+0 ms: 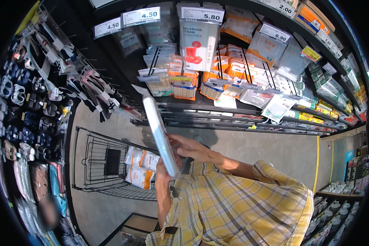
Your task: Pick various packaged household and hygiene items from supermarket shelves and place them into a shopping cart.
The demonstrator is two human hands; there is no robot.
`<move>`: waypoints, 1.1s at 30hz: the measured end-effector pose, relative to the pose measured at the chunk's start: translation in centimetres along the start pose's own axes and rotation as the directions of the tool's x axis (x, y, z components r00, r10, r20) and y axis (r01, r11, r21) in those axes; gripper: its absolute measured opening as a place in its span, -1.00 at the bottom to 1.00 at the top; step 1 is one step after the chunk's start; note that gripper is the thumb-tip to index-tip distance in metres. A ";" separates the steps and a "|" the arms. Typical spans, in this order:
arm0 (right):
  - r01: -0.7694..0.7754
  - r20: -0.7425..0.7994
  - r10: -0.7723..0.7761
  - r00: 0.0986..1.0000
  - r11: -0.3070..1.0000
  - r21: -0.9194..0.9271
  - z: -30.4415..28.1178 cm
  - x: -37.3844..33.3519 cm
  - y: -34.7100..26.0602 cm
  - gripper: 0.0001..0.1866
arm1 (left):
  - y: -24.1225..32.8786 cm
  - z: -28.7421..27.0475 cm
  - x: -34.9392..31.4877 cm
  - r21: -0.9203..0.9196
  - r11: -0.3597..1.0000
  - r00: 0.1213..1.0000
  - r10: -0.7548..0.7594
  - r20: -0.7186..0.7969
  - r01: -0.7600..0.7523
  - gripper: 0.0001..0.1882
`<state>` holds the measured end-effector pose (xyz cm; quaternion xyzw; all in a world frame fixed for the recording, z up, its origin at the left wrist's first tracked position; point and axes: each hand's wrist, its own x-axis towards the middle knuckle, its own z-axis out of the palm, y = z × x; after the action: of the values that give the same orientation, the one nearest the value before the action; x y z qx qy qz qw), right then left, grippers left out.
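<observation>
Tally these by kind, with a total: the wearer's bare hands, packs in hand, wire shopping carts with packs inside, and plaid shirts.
Bare hands: 2, the left hand and the right hand
Packs in hand: 1, a pale pack
Wire shopping carts with packs inside: 1, a black cart
Plaid shirts: 1, a yellow shirt
Total: 5

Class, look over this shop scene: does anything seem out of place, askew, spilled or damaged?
A white packet hangs at a slant over the front of the black shelf, lower than the packs to its left, looking askew. No spill shows, and the slim package in the left hand has no obvious damage.
</observation>
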<state>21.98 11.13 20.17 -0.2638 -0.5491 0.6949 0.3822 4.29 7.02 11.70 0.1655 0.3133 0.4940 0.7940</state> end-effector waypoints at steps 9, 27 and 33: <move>0.012 -0.296 -0.055 0.954 0.989 -0.146 -1.4 -0.5 0.6 -0.64 | 0.3 2.4 1.1 -0.341 0.902 0.944 -0.171 0.282 0.265 -0.50; -0.014 -0.476 0.120 0.871 0.975 0.222 -5.0 -0.7 2.5 -0.53 | 0.8 3.7 2.1 0.605 0.768 0.961 0.278 -0.017 -0.211 -0.82; -0.057 -0.499 0.135 0.856 0.984 0.169 -5.2 -0.9 1.2 -0.65 | 0.4 3.6 1.9 0.680 0.680 0.938 0.346 0.034 -0.275 -0.80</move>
<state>26.24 13.20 17.61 -0.4356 -0.3621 0.6578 0.4964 6.98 9.11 13.99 0.4683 0.4764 0.4814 0.5674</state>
